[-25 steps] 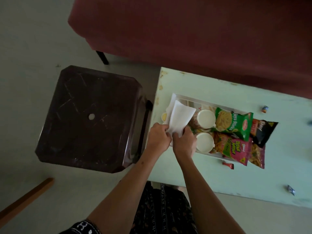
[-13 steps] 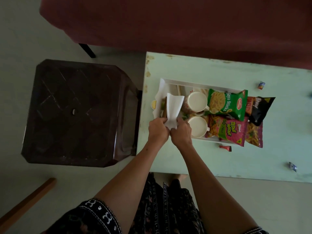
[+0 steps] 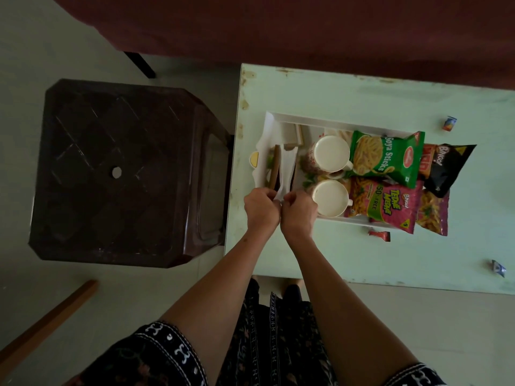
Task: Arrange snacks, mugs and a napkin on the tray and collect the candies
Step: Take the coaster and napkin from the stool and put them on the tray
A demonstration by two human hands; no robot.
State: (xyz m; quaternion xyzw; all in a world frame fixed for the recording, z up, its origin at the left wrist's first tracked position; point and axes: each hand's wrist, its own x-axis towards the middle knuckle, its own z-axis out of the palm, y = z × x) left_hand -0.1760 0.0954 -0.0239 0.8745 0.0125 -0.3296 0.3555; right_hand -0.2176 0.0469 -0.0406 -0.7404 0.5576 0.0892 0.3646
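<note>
Since the earlier frame both hands moved nearer and the napkin (image 3: 285, 169) folded narrower over the tray (image 3: 328, 119). I see left hand (image 3: 262, 208) and right hand (image 3: 298, 213), each grip pinching its lower corner. Risk: the mugs (image 3: 331, 153) just beside (easily knocked). Three candies (image 3: 379, 235) wait on the bench (image 3: 348, 260).

A single head-worn camera looks steeply down from above the standing person, close enough that both forearms fill the lower frame. The left hand (image 3: 261, 207) and right hand (image 3: 298, 211) meet near centre; the pale green table (image 3: 334, 90) extends right of them, a dark stool (image 3: 122, 171) left.
</note>
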